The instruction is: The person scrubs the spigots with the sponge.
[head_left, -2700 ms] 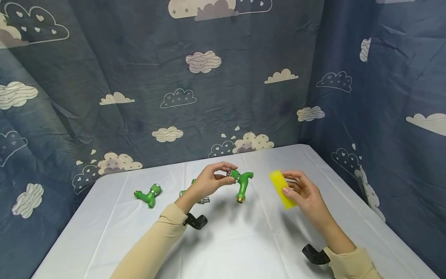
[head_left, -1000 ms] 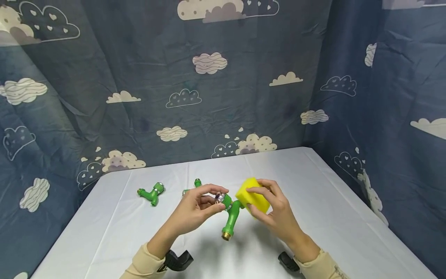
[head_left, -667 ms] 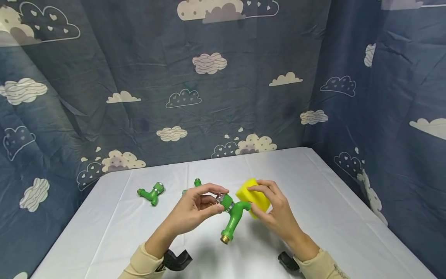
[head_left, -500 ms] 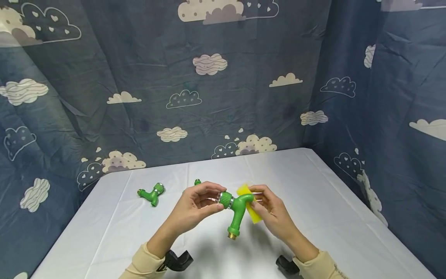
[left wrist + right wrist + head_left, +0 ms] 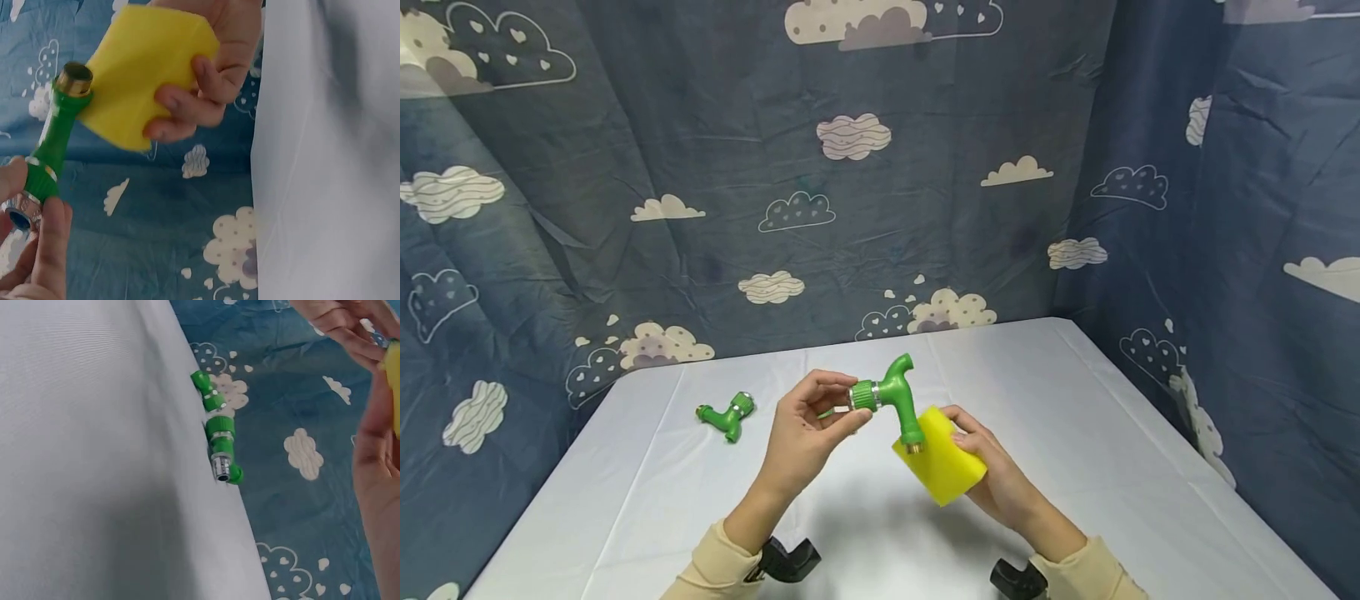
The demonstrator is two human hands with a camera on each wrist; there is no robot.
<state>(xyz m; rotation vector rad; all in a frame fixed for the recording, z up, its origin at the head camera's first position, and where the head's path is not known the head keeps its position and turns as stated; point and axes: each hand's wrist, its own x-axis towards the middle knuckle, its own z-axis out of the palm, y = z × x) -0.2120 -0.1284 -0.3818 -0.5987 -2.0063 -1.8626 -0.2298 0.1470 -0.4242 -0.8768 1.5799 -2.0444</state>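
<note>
My left hand (image 5: 801,433) pinches a green tap (image 5: 897,393) at its handle end, holding it above the table. The brass-threaded end points down and the curved end points up. In my right hand (image 5: 1003,479) is a yellow sponge (image 5: 946,468), gripped between thumb and fingers. Seen from the left wrist, the sponge (image 5: 147,69) lies against or just beside the tap's threaded end (image 5: 76,78); whether they touch is hard to tell. The right wrist view shows only the edge of the sponge (image 5: 394,387), and the held tap is mostly hidden there.
A second green tap (image 5: 727,417) lies on the white-covered table (image 5: 647,500), to the left. The right wrist view shows another tap with a chrome end (image 5: 222,440) lying nearby; my left hand mostly covers it from the head. Dark cloud-patterned cloth (image 5: 910,208) hangs behind the table.
The tap has risen and turned, its curved end swinging upward. The sponge has moved from the curved end down to the threaded end, and its broad face now shows.
</note>
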